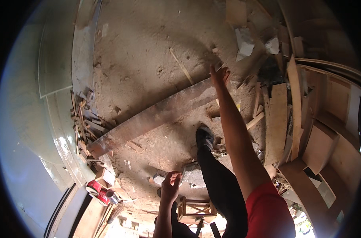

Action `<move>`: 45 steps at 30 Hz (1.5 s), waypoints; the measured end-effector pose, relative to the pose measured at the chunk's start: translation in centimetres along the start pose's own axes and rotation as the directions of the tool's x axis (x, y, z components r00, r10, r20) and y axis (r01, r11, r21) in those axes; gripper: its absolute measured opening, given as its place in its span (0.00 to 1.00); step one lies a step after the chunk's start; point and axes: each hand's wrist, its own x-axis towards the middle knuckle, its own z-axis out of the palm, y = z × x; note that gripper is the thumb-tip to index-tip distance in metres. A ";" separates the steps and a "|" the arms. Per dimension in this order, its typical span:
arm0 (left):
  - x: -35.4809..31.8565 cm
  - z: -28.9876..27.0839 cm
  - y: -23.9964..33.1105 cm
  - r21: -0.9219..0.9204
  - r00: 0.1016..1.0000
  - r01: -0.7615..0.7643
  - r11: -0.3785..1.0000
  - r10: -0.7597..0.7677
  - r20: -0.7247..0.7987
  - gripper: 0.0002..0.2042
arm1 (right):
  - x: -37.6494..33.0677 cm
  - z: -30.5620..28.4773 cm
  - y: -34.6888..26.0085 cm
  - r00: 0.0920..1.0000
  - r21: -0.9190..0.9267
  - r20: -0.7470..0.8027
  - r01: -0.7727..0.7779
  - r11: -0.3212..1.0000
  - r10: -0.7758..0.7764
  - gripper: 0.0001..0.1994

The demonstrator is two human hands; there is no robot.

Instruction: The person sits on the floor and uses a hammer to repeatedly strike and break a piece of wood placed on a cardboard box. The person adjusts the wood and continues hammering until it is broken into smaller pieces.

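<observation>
One long plank (156, 115) lies across the sawdust floor (148, 51); my right hand (219, 75) grips its far end, my left hand (170, 185) hangs loosely curled, empty. It looks heavy, stiff and rough, so I'd want a second grip nearer mid-length.

Right arm (238, 139) runs from lower right up to frame centre, bare from the short red sleeve (267, 210) to the right hand (219, 76), no glove, watch or ring visible. Left arm (164, 218) at bottom centre, bare, no sleeve in view; left hand (170, 185) also ungloved. Black trouser leg (218, 182) mid-bottom, ending in a dark shoe (204, 137) with lighter scuffing. Nothing else of the body shows.
</observation>
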 end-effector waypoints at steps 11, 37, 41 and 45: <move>-8.3 -1.7 0.5 -0.032 0.991 0.131 0.991 -0.130 0.031 0.10 | -13.4 -15.2 -1.1 0.576 0.647 0.759 -0.620 0.444 -0.303 0.17; -51.0 -28.4 -2.6 -0.179 0.827 -0.495 0.850 0.524 0.202 0.21 | -88.9 -64.8 4.8 0.754 0.823 0.480 -0.212 0.527 -0.448 0.20; -53.0 -27.0 -3.2 -0.136 0.800 -0.479 0.867 0.496 0.338 0.17 | -92.3 -65.4 8.4 0.822 0.874 0.429 -0.272 0.403 -0.375 0.21; -54.5 -23.6 -7.4 -0.201 0.729 -0.455 0.867 0.493 0.474 0.22 | -95.4 -66.1 13.5 0.850 0.851 0.463 -0.347 0.395 -0.252 0.19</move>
